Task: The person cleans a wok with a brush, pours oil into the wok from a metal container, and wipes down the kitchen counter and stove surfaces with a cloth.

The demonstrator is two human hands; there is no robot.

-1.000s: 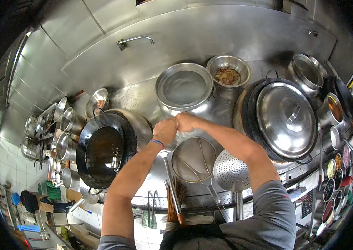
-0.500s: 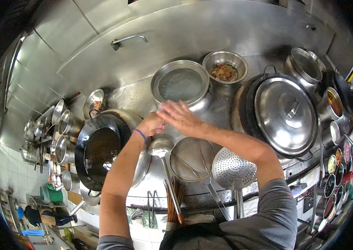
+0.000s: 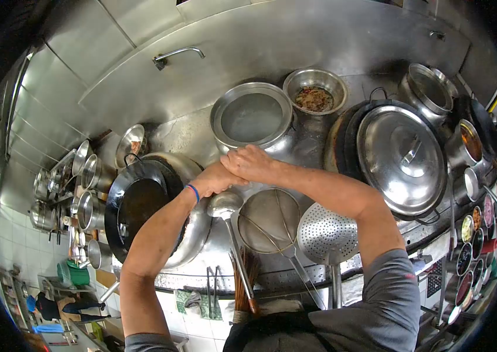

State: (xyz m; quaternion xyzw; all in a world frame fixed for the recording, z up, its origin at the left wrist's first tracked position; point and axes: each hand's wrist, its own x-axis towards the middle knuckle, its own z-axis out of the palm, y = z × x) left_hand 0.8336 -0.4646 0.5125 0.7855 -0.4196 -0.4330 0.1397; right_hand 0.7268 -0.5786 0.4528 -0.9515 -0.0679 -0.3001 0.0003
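Observation:
My left hand (image 3: 215, 178), with a blue band at the wrist, touches my right hand (image 3: 249, 163) just in front of a metal pot of cloudy liquid (image 3: 252, 117). The right hand lies over the left with its fingers curled, and I cannot make out anything between them. Below the hands lie a ladle (image 3: 225, 204), a round wire-mesh strainer (image 3: 267, 222) and a perforated skimmer (image 3: 326, 233). On the left sits a black wok (image 3: 118, 202) with dark liquid in it. A large metal lid (image 3: 399, 158) covers the wok on the right.
A metal bowl with food scraps (image 3: 322, 74) stands behind the pot. A faucet (image 3: 179, 54) juts from the back wall. Metal pots (image 3: 91, 210) line the left side, and ingredient containers (image 3: 466, 230) the right. A person (image 3: 60, 308) is at the far lower left.
Half a second ago my right hand's fingers were spread over the left; now they are curled on it. The view has shifted slightly, and the ladle's bowl, hidden at first, shows.

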